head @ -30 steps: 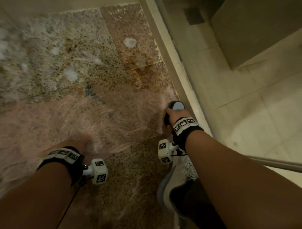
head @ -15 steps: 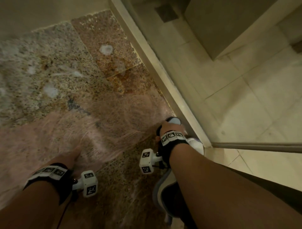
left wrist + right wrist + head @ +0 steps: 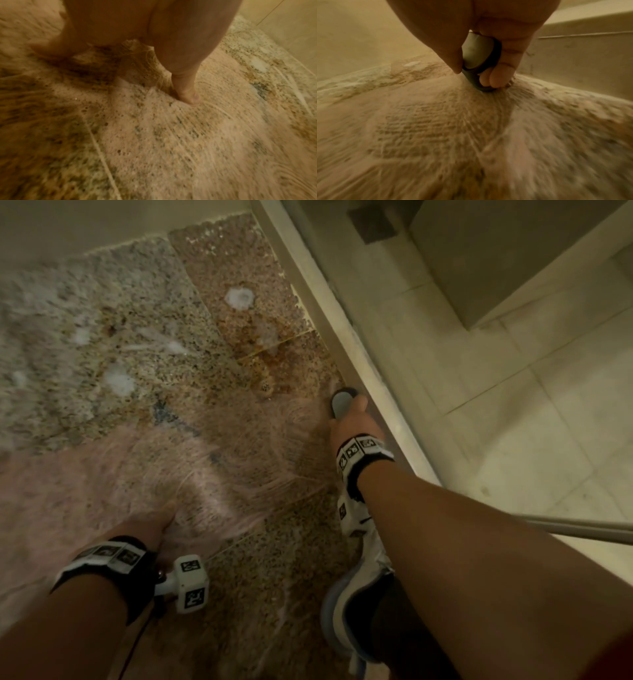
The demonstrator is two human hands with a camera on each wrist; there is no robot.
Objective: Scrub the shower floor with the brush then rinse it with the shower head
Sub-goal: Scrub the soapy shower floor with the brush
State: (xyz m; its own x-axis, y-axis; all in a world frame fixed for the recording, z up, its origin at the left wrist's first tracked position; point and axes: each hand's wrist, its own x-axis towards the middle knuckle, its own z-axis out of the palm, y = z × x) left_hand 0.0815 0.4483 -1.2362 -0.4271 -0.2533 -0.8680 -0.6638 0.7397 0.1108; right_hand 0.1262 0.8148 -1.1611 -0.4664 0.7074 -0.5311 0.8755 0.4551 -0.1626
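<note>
My right hand grips a small dark brush with a grey top. Thumb and fingers curl round it and press it onto the speckled granite shower floor close to the right curb. Pinkish foam with curved brush streaks covers the near part of the floor. My left hand rests on the foamy floor with fingers spread, their tips touching the stone, and holds nothing. No shower head is in view.
A pale raised curb runs diagonally along the floor's right side, with beige bathroom tiles beyond it. My white and grey shoe stands on the floor near the curb. A metal bar crosses at right. White foam blobs lie farther in.
My right hand has pushed the brush forward along the curb, away from my shoe. The left hand has stayed planted on the foamy floor.
</note>
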